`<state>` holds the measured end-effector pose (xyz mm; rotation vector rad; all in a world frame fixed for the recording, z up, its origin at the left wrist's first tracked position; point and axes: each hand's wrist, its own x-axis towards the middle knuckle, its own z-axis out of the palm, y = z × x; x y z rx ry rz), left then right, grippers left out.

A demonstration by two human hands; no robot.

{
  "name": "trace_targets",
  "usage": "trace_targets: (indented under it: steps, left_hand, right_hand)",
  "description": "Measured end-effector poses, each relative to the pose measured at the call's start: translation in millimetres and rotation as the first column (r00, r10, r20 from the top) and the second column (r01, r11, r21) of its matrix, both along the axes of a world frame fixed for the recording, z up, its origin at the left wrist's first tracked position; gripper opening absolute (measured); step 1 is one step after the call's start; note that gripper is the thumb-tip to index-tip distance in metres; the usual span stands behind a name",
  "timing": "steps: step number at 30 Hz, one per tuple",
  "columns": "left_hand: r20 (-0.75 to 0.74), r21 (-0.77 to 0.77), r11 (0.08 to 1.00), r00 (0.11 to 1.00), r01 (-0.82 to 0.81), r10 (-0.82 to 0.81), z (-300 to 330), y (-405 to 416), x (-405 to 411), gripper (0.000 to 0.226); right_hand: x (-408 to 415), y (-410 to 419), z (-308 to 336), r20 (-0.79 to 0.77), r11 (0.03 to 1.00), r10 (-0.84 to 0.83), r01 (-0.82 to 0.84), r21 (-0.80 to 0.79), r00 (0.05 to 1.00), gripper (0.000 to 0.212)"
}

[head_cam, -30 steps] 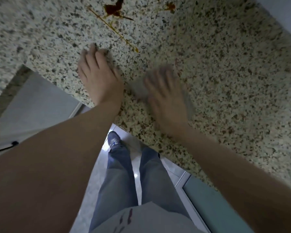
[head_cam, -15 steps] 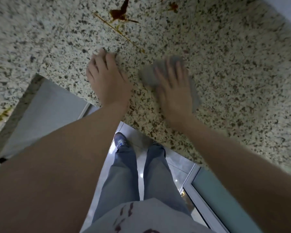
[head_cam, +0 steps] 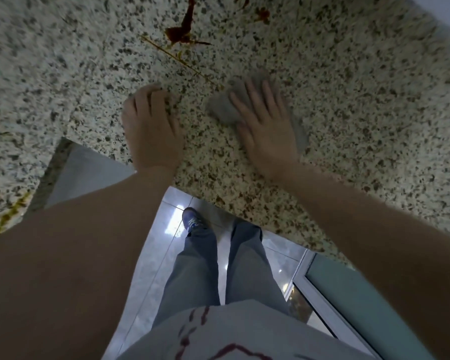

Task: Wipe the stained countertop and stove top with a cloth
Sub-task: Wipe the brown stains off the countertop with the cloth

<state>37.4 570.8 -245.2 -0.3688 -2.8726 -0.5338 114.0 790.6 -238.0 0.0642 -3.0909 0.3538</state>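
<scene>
Fingers of the left hand lie relaxed on the speckled granite counter, holding nothing; fingers of the right hand are spread flat, pressing a crumpled grey cloth onto the stone at its 3 o'clock; wiping looks under way; the dark red-brown stain and thin yellow streak at the cloth's 11 o'clock remain, so the next stroke should push there.

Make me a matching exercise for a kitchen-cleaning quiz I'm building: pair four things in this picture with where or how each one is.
Things:
1. cloth
2. left hand
3. dark red stain
4. right hand

States:
A. bare on the countertop, holding nothing
B. flat, pressing from above
C. beyond both hands
D. pinned under a palm

Pairs: 1-D, 2-A, 3-C, 4-B
</scene>
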Motion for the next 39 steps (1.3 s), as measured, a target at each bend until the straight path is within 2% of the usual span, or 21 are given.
trace_targets:
  steps: [2,3,5,7,9,11,14,17,18,19,21,23,25,26,27,30,33,35,37,39]
  left_hand:
    - [0.030,-0.022,1.000,1.000,0.006,-0.005,1,-1,0,0.035]
    - [0.042,-0.027,1.000,0.999,0.010,-0.008,1,-1,0,0.035]
    - [0.058,-0.048,0.999,0.998,0.007,-0.004,2,0,0,0.035]
    - [0.062,-0.067,0.998,0.998,0.012,-0.007,3,0,2,0.034]
    - [0.074,-0.045,0.999,0.997,0.011,-0.008,4,0,0,0.034]
    - [0.086,-0.022,1.000,0.996,0.013,-0.011,3,-1,0,0.035]
    - [0.106,-0.012,1.000,0.994,0.012,-0.010,3,-2,-2,0.037]
    - [0.137,-0.015,1.000,0.990,0.009,-0.007,3,-2,1,0.038]
    - [0.140,-0.013,1.000,0.990,0.009,-0.007,2,-2,0,0.038]
    - [0.142,-0.011,1.000,0.990,0.005,-0.003,2,-2,0,0.037]
    - [0.142,-0.017,1.000,0.990,-0.004,0.007,1,-1,-1,0.038]
    - [0.158,-0.028,1.000,0.987,0.002,0.003,3,-1,-1,0.038]
    - [0.161,-0.011,1.000,0.987,0.010,-0.008,5,-1,-1,0.038]
    - [0.152,-0.003,1.000,0.988,0.011,-0.010,5,-1,0,0.038]
    - [0.141,0.001,1.000,0.990,0.012,-0.012,6,-1,1,0.037]
    - [0.121,0.004,1.000,0.993,0.013,-0.013,3,-1,0,0.035]
    - [0.111,-0.005,1.000,0.994,0.011,-0.010,1,-2,0,0.034]
    - [0.118,-0.007,1.000,0.993,0.014,-0.013,1,-2,1,0.034]
    - [0.132,-0.008,1.000,0.991,0.007,-0.006,2,-1,1,0.035]
    - [0.134,-0.008,1.000,0.991,0.004,-0.003,3,-1,1,0.036]
  right_hand:
    - [45,-38,0,0.019,0.999,-0.019,0.019,-0.035,1.000,0.051]
    - [66,-55,0,0.043,0.999,0.036,-0.034,-0.030,0.998,0.052]
    - [86,-61,1,0.095,0.975,0.223,-0.223,-0.018,0.970,0.051]
    - [69,-39,2,0.151,0.889,0.456,-0.458,-0.022,0.877,0.052]
    - [33,-7,0,0.179,0.815,0.570,-0.579,0.002,0.802,0.054]
    - [-1,14,0,0.173,0.876,0.470,-0.482,0.030,0.865,0.056]
    - [-23,14,3,0.118,0.977,0.187,-0.197,0.077,0.975,0.053]
    - [7,-28,2,0.049,0.998,-0.064,0.063,0.019,0.997,0.051]
    - [25,-47,1,0.054,0.996,-0.094,0.094,0.005,0.994,0.051]
    - [43,-65,-1,0.070,0.998,-0.060,0.059,0.007,0.996,0.052]
    - [64,-76,1,0.108,0.989,0.143,-0.146,0.017,0.984,0.052]
    - [52,-54,3,0.161,0.909,0.409,-0.416,0.007,0.898,0.051]
    - [23,-20,2,0.207,0.817,0.560,-0.576,0.018,0.802,0.053]
    - [5,-4,2,0.215,0.824,0.550,-0.567,0.021,0.807,0.053]
    - [-10,11,4,0.207,0.869,0.479,-0.495,0.029,0.853,0.054]
    - [-57,43,10,0.208,0.981,0.155,-0.176,0.087,0.966,0.055]
    - [-72,41,12,0.173,0.998,-0.026,0.017,0.057,0.985,0.054]
    - [-53,14,7,0.120,0.991,-0.131,0.127,0.044,0.984,0.053]
    - [-15,-19,4,0.079,0.998,-0.065,0.064,0.020,0.995,0.052]
    - [21,-31,4,0.116,0.990,0.143,-0.144,-0.001,0.983,0.051]
